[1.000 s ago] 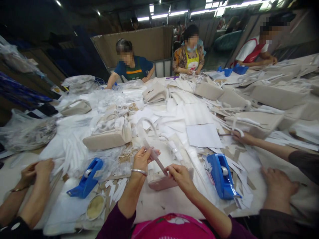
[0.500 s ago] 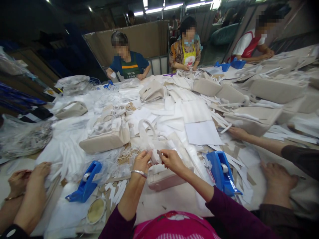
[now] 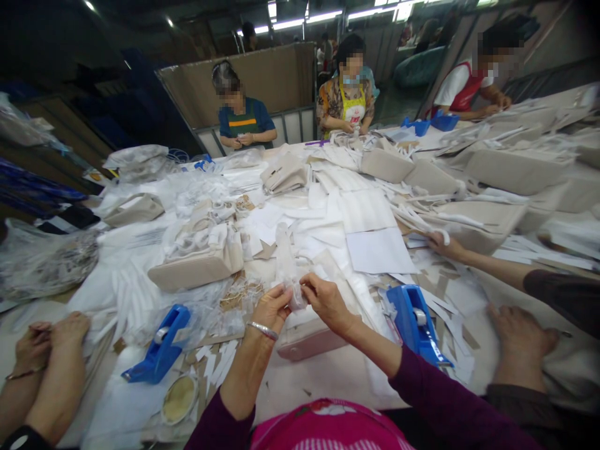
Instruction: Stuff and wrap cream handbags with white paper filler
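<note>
Right in front of me lies a pale handbag [image 3: 312, 342] on the table. Its handle [image 3: 285, 253] stands up, covered in a whitish translucent wrap. My left hand [image 3: 273, 306] pinches the lower part of this wrapped handle between thumb and fingers. On the other side, my right hand [image 3: 328, 302] is closed, its fingertips pinched at the edge of the same wrap. The fingers partly hide the point where the handle meets the bag.
Blue tape dispensers flank me, one at left [image 3: 159, 344] and one at right [image 3: 417, 325]. A roll of tape [image 3: 179, 399] lies near the left one. Another beige bag [image 3: 197, 265] stands beyond. Co-workers' hands [image 3: 520, 334] reach in on both sides. Several bags are piled at right.
The handle has gone from a visible open loop to a narrow upright shape between my hands. Across the table, a co-worker has brought both hands together. A neighbour's hand at right has shifted slightly.
</note>
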`<state>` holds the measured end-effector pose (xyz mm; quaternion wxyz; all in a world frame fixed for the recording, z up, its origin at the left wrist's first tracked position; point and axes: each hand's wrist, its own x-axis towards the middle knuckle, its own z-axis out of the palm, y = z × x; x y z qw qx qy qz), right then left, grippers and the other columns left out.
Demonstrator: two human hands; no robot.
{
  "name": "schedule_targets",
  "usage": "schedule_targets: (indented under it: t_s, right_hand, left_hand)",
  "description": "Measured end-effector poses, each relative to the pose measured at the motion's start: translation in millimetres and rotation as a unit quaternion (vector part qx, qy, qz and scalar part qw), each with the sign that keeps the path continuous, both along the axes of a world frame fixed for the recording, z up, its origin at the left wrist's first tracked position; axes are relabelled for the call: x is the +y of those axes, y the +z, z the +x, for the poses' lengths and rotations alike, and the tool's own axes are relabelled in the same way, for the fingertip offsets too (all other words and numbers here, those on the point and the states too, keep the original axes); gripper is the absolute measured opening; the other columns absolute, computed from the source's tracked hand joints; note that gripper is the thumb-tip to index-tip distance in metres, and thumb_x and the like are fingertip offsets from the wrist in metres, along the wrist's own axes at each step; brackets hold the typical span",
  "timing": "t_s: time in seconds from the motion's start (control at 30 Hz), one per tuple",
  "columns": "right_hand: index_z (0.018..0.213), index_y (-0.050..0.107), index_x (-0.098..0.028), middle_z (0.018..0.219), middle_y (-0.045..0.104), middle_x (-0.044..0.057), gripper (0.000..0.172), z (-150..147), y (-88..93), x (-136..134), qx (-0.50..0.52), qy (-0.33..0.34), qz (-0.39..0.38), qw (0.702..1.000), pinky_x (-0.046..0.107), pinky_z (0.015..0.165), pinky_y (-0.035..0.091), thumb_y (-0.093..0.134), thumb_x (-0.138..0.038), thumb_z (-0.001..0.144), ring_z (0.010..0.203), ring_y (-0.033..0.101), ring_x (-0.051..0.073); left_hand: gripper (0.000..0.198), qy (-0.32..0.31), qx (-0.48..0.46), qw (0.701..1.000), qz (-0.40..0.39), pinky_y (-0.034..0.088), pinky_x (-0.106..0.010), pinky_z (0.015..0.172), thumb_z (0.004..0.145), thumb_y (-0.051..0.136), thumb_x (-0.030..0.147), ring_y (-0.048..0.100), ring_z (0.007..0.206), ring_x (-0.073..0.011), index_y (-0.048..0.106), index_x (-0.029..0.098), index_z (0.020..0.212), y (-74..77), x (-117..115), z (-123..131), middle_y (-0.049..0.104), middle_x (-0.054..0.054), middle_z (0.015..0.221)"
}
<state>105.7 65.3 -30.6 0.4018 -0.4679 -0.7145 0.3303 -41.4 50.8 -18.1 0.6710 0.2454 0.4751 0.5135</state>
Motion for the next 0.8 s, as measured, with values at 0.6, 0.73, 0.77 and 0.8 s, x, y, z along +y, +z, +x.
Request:
schedule_targets:
  t_s: [0.6,0.73,0.77,0.8]
  right_hand:
    - [0.067,0.066,-0.019,0.067,0.047,-0.002,0.008,-11.7,2.4,-2.8,0.217,-0.061,-0.120,0.967,0.026,0.062,0.034,0.066,-0.026,0.071,0.064,0.041,0.011]
    - [0.072,0.066,-0.023,0.078,0.050,0.001,0.006,-4.0,-1.8,-3.9,0.155,-0.006,0.036,0.987,0.034,0.079,0.038,0.063,-0.022,0.077,0.084,0.047,0.017]
    - [0.073,0.066,-0.024,0.081,0.051,0.002,0.008,-1.8,-2.3,-4.1,0.125,0.002,0.068,0.990,0.036,0.082,0.037,0.061,-0.021,0.078,0.088,0.046,0.019]
    - [0.074,0.066,-0.025,0.085,0.052,0.003,0.010,0.2,-2.0,-4.4,0.089,0.005,0.092,0.992,0.037,0.084,0.036,0.060,-0.019,0.079,0.090,0.045,0.019]
  left_hand:
    - [0.043,0.080,0.070,0.990,0.093,0.046,-0.030,0.092,0.078,0.063,0.037,0.053,0.112,-0.0222,0.058,0.021,0.118,2.7,-1.3,15.5,0.060,-0.008,0.120]
    - [0.040,-0.058,-0.044,0.996,0.043,0.049,-0.036,0.083,0.078,0.063,0.037,0.058,0.102,-0.0257,0.062,0.013,0.110,22.8,12.7,1.8,0.063,-0.013,0.110]
    - [0.039,-0.082,-0.068,0.994,0.032,0.050,-0.037,0.082,0.076,0.065,0.034,0.060,0.099,-0.0259,0.063,0.012,0.108,24.0,15.4,0.0,0.064,-0.014,0.108]
    - [0.038,-0.091,-0.081,0.992,0.026,0.050,-0.037,0.080,0.073,0.068,0.031,0.060,0.097,-0.0258,0.064,0.011,0.105,23.0,17.5,-0.7,0.065,-0.014,0.105]
